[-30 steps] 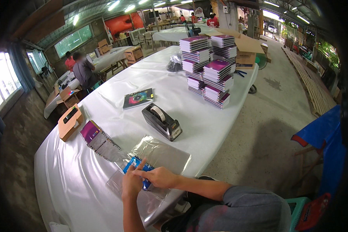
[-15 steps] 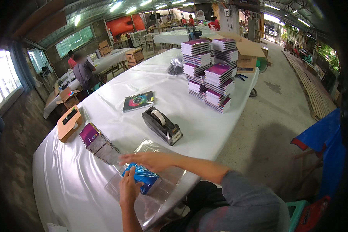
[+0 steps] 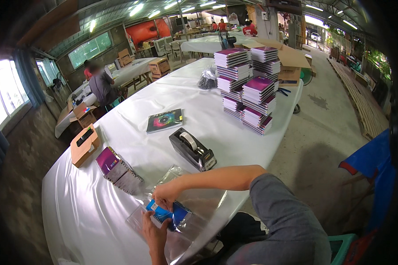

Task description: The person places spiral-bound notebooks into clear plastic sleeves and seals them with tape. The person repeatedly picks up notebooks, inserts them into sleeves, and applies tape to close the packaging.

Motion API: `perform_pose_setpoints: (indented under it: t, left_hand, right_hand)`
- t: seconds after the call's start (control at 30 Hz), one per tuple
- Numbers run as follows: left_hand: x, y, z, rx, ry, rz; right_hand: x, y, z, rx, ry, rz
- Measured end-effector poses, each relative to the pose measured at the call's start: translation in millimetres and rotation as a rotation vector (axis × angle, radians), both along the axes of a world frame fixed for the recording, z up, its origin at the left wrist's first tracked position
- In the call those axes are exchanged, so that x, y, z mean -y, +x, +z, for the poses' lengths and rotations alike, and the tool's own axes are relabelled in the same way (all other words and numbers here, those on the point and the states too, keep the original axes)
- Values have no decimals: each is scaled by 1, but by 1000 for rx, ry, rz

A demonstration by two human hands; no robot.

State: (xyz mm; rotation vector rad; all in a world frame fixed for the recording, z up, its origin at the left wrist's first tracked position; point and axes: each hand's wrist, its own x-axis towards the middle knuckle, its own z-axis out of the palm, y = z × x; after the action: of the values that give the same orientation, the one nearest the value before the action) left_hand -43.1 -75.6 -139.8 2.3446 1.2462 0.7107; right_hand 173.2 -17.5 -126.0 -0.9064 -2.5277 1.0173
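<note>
A blue spiral notebook lies near the table's front edge, with clear plastic film around and under it. My left hand rests at the notebook's near left edge, thumb and forefinger apart and touching it. Over the notebook's far left part, my right hand is closed with its fingertips pointing down onto the cover. Whatever those fingertips pinch is hidden. A black tape dispenser with a white roll stands just beyond my right forearm. Left of my hands is a stack of spiral notebooks with a purple cover on top.
Tall stacks of purple-covered spiral notebooks stand at the table's far right, beside pliers and a cardboard box. A dark notebook lies mid-table. At the left edge is a small cardboard box with a black object. Another person sits beyond.
My right hand has gone from stretched flat above the notebook to closed fingers on it. My left hand stays at the near edge. The view has shifted slightly.
</note>
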Motion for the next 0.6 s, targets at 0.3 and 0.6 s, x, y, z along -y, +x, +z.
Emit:
perform_pose_setpoints:
  t: [0.3,0.6]
  left_hand:
    - [-4,-7,-4,-66,-88,-144]
    - [-4,11,1,-8,-306,-129]
  right_hand:
    - [13,8,-9,-318,36,-66]
    - [11,7,-20,-569,-70,-92]
